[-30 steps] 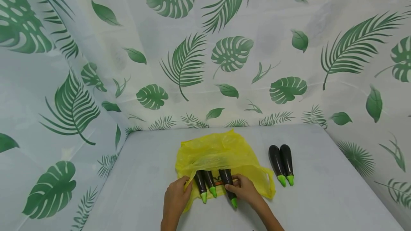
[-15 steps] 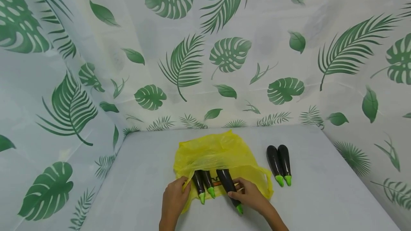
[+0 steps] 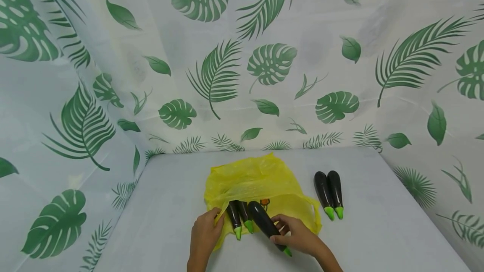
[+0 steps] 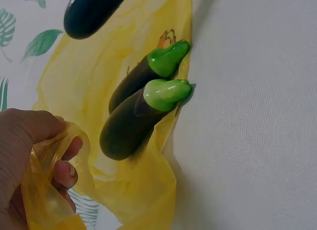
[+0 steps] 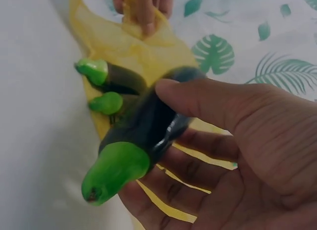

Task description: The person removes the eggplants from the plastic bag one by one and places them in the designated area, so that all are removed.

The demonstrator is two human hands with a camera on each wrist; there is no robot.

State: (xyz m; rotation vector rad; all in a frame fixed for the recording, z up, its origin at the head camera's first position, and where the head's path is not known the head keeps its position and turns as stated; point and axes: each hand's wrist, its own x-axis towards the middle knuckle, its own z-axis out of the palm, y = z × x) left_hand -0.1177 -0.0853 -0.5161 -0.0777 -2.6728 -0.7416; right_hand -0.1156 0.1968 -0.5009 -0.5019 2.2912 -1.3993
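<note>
My right hand [image 3: 296,233] grips a dark eggplant [image 3: 263,220] near its green stem end, thumb on top and fingers beneath, as the right wrist view shows closely. The eggplant slants over the opening of a yellow plastic bag [image 3: 249,173], its round end uncovered. With my left hand [image 3: 206,231] I pinch the bag's edge at the left of the mouth. Two more eggplants [image 4: 130,123] [image 4: 148,74] lie side by side in the bag's mouth with green stems toward me; the bag hides their far ends in the head view.
Another pair of eggplants [image 3: 323,190] [image 3: 335,188] lies on the white table [image 3: 378,230] to the right of the bag. Leaf-patterned white sheeting [image 3: 227,133] stands behind the table and along its sides.
The gripped eggplant has come out from under the bag's upper layer, toward me and to the right, and slants more. My left hand still holds the bag's edge.
</note>
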